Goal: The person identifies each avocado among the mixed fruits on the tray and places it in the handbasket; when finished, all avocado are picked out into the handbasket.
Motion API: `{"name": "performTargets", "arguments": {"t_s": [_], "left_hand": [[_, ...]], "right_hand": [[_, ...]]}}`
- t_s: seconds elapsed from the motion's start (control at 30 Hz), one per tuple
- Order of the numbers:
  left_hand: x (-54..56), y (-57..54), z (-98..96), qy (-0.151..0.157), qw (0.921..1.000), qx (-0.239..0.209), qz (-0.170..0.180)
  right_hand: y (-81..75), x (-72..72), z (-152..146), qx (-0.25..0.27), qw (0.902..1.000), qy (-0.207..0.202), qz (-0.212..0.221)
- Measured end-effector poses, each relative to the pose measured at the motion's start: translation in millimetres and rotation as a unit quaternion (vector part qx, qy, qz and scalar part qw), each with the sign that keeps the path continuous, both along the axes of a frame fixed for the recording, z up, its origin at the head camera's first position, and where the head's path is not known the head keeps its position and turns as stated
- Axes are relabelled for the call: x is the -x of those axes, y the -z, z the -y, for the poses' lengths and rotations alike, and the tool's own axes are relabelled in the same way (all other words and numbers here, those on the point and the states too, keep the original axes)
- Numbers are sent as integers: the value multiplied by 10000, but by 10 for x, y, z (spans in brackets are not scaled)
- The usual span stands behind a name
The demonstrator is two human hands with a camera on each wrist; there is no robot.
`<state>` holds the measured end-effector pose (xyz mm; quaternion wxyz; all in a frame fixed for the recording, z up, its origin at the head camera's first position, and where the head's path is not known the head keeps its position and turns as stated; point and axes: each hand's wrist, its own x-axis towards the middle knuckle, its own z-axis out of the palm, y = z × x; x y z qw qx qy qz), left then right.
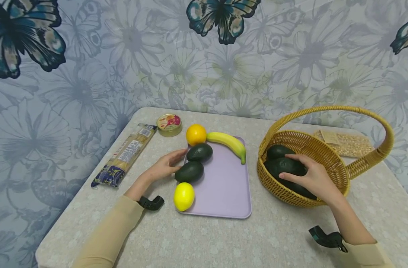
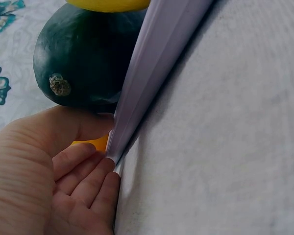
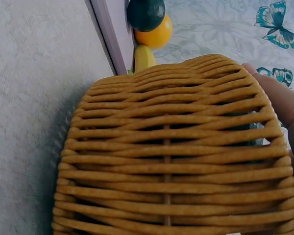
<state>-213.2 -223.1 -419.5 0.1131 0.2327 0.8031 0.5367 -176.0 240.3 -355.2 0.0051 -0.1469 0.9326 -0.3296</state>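
My right hand (image 1: 312, 176) reaches into a wicker basket (image 1: 274, 190) and grips a dark green avocado (image 1: 284, 167), thumb on the near side and fingers over the far side. Another avocado (image 1: 278, 151) lies behind it, and more dark green shows below the hand. At the left edge of a lilac tray (image 1: 224, 186), my left hand (image 1: 165, 165) has its fingertips against the rim, thumb right by an avocado (image 1: 190, 172). A second avocado (image 1: 200, 152) lies just behind that one. The wicker wall hides most of the right hand in its wrist view.
An orange (image 1: 196, 134) and a banana (image 1: 228, 144) lie at the tray's far end, a lemon (image 1: 184, 196) at its near left corner. Further left are a long pasta packet (image 1: 127, 154) and a round tin (image 1: 169, 125). A flat nut-filled pack (image 1: 351, 144) lies behind the basket's tall handle (image 1: 331, 108).
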Motion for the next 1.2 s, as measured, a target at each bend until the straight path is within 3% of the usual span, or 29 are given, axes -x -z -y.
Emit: {"name": "performTargets", "arguments": {"t_s": [0.57,0.8,0.93,1.07,1.13,1.2], "left_hand": [[-3,-11,4,61,9999,-35,-88],[-9,-7,13,42,10000,21,-32],[30,71,47,38,10000,-56,-70],[103,215,83,13,9998,-59,-189],[124,258,89,24,9997,-82,-228],[130,273,90,54,9996,-115,-270]], "right_hand": [[-4,-7,-31,-29,9999,-136,-12],[-138,-36,63,547,9968,-79,-572],[-317,-96,285,1212,9835,-285,-1313],[-529,-190,621,1718,9571,-905,-2153],[-563,-176,767,1809,9444,-1241,-2450],[-544,-116,889,1814,9385,-1474,-2542]]}}
